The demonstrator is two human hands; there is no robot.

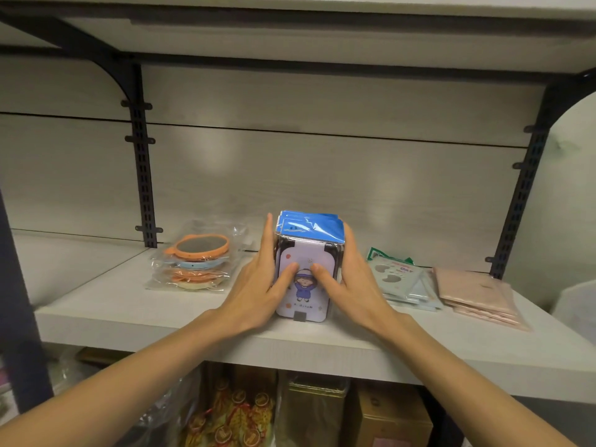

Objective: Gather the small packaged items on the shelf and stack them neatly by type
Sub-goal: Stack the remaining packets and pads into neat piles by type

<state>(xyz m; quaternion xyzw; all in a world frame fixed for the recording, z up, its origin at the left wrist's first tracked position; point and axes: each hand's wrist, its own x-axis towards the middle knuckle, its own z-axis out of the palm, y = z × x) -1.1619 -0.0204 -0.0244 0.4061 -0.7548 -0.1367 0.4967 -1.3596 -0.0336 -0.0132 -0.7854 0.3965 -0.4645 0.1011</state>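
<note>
A stack of small rectangular packets (306, 227) stands upright at the middle of the white shelf (161, 314); the front one is lilac with a cartoon child, the tops are blue. My left hand (258, 285) presses flat against its left side, thumb on the front face. My right hand (354, 285) presses its right side the same way, thumb on the front. To the left lies a pile of bagged round orange and blue mirrors (196, 262). To the right lie a pile of pale green packets (400, 279) and a pile of pink packets (477, 295).
Black slotted uprights (143, 175) and brackets stand against the pale back panel at left and right. An upper shelf hangs overhead. Below the shelf are gold and red packaged goods (238, 414) and brown boxes (390, 417).
</note>
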